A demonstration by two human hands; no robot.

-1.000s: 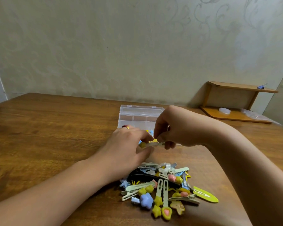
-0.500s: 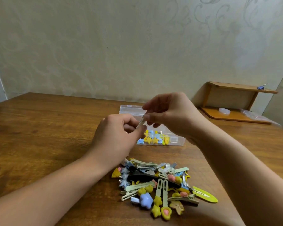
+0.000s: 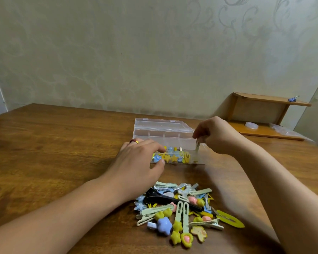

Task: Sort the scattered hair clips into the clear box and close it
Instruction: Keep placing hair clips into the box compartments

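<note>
A clear box (image 3: 165, 134) stands open on the wooden table (image 3: 53, 143), its lid tipped back. Several yellow and blue star clips (image 3: 173, 158) fill its front row. My right hand (image 3: 215, 136) pinches a pale green hair clip (image 3: 197, 151) upright, its lower end inside the front right corner of the box. My left hand (image 3: 138, 160) rests against the box's front left corner, fingers spread, holding nothing. A pile of hair clips (image 3: 184, 211) in green, yellow, blue, pink and black lies near me.
A small wooden shelf (image 3: 264, 114) stands at the back right against the wall, with a blue clip on top and a clear plastic piece below. The patterned wall runs along the table's far edge.
Both hands were raised together handling the pale green clip. Now my right hand has lowered it into the box's right end, and my left hand has let go and dropped to the box's left corner.
</note>
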